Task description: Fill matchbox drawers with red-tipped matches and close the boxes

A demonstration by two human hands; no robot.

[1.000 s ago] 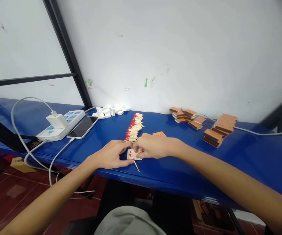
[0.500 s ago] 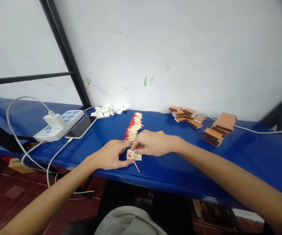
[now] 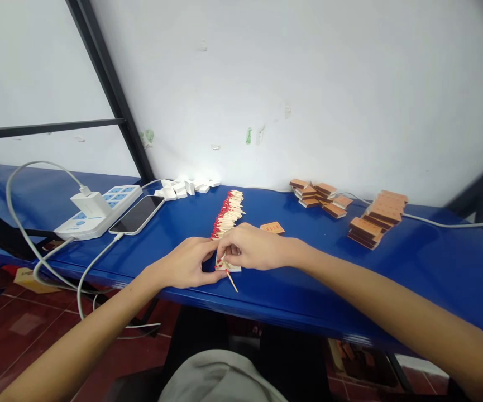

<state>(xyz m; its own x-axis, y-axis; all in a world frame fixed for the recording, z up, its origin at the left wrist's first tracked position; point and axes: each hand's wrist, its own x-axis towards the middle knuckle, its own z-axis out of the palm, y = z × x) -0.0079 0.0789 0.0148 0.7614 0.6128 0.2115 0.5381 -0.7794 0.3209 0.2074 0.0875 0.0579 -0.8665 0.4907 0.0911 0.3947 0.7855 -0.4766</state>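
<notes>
A small white matchbox tray [image 3: 237, 269] with a few red-headed matches in it lies near the table's front edge. My left hand [image 3: 187, 262] steadies it from the left, thumb at the near side and fingers at the far side. Over the tray, the fingertips of my right hand [image 3: 253, 245] are pinched together on a match, which they mostly cover. One loose match [image 3: 232, 281] sticks out toward the front edge beside my left thumb. Just beyond my hands lies a long pile of matches [image 3: 229, 215], red heads to the left. An orange matchbox piece [image 3: 272, 228] rests behind my right wrist.
Several white trays [image 3: 180, 190] are heaped by the wall. Orange-brown matchboxes lie in a loose heap [image 3: 323, 196] and a stacked row [image 3: 378, 216] at right. A phone [image 3: 138, 215], a power strip [image 3: 99, 215] and white cables occupy the left side.
My right hand has shifted slightly left over the tray, and its fingertips now reach lower among the matches. More of the orange piece shows behind the wrist. My left hand stays at the tray.
</notes>
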